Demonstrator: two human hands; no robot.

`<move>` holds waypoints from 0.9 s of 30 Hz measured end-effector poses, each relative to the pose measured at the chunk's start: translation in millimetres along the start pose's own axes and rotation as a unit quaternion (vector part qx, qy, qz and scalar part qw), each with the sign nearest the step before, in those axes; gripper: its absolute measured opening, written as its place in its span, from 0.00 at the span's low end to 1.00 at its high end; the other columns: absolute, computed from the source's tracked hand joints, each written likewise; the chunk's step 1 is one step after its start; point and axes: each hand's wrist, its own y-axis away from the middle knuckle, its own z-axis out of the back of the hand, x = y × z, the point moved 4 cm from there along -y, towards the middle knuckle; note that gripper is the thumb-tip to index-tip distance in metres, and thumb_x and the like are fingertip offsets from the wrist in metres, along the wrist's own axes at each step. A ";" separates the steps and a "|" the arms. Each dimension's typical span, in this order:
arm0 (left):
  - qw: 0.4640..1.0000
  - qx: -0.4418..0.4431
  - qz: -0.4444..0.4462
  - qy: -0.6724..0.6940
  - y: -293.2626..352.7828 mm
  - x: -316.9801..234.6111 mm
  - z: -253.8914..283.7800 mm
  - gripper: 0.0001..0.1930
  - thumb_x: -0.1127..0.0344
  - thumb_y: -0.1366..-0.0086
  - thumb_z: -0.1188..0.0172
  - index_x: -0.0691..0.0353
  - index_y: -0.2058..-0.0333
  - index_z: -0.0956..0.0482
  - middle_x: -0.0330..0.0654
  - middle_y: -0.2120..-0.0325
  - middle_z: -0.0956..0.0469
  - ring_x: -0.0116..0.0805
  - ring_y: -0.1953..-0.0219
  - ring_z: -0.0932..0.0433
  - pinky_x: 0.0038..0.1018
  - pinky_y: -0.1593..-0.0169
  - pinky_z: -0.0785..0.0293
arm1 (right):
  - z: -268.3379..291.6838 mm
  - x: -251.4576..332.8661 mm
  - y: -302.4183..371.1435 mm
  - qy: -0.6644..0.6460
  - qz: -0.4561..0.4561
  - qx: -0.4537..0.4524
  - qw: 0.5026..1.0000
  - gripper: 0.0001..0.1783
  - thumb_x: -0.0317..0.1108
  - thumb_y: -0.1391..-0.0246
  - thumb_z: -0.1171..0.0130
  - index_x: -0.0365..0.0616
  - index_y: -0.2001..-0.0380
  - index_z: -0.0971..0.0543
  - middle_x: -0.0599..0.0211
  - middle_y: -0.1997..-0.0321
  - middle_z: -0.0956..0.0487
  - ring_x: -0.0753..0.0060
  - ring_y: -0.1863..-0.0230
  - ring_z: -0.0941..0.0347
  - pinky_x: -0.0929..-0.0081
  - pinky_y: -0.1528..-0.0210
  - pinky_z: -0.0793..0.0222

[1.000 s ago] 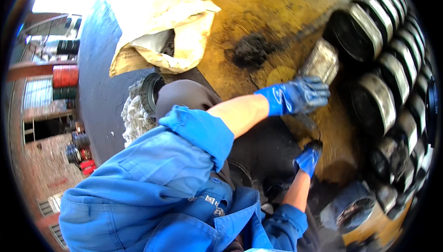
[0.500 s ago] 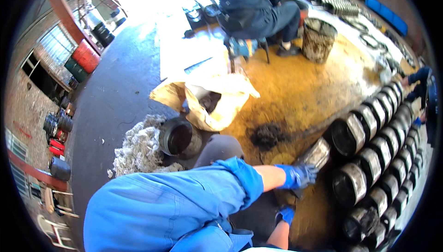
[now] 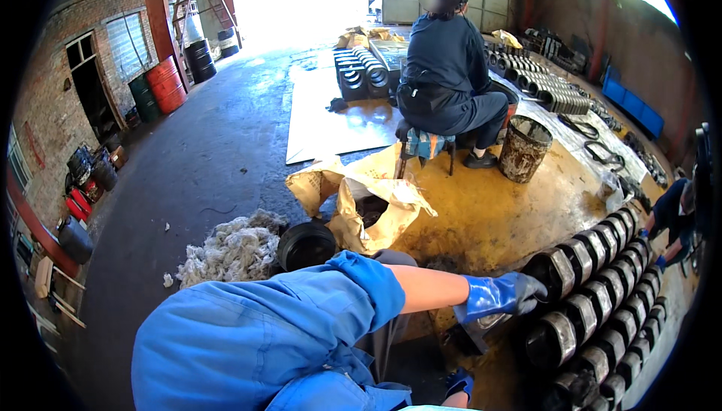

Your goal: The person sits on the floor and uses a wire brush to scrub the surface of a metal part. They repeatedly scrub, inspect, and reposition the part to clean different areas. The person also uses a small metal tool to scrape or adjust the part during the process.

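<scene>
My left hand (image 3: 511, 294), in a blue glove with a greyish palm, reaches right to the end of the upper row. Its bent fingers close at the rim of the nearest metal roller (image 3: 560, 269), dark and round at the end with bright flat sides. Below that hand lies another metal piece (image 3: 475, 333), partly covered by the glove. My right hand (image 3: 460, 383), also blue-gloved, is low by the bottom edge; its fingers are dark and unclear. Further rollers (image 3: 553, 339) lie in slanting rows to the right.
An open paper sack (image 3: 376, 219), a black bucket (image 3: 304, 245) and pale rag fibres (image 3: 239, 249) sit ahead on the left. A seated co-worker (image 3: 451, 72) is beyond, beside a stained bucket (image 3: 524, 149). Another person (image 3: 669, 212) works at the right edge.
My left hand has left the loose metal piece and moved up and right to the row's end roller. My right hand is lower in view. The view has tilted up.
</scene>
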 end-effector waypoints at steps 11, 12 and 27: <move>0.873 -0.036 0.101 0.476 -1.5 19.2 51.6 0.25 0.62 0.26 0.51 0.64 0.35 0.37 0.42 0.39 0.30 0.34 0.38 0.31 0.29 0.34 0.38 | 5.5 -25.0 1.5 -0.409 0.041 -0.049 0.910 0.12 0.48 0.33 0.48 0.55 0.56 0.24 0.63 0.66 0.19 0.62 0.71 0.24 0.60 0.68 0.25; 0.905 -0.036 0.100 0.411 9.3 40.3 63.0 0.24 0.60 0.24 0.55 0.63 0.34 0.38 0.44 0.36 0.33 0.35 0.35 0.34 0.30 0.31 0.42 | -10.1 14.5 24.2 -0.381 0.036 -0.027 0.923 0.13 0.48 0.34 0.48 0.52 0.58 0.25 0.63 0.67 0.21 0.62 0.71 0.25 0.59 0.66 0.25; 0.750 -0.107 0.174 0.628 9.2 51.0 91.0 0.21 0.63 0.26 0.51 0.64 0.38 0.34 0.44 0.41 0.30 0.32 0.40 0.34 0.29 0.35 0.40 | 28.0 47.3 51.3 -0.232 -0.105 0.062 0.965 0.11 0.44 0.37 0.47 0.51 0.63 0.22 0.69 0.75 0.22 0.70 0.79 0.29 0.71 0.77 0.34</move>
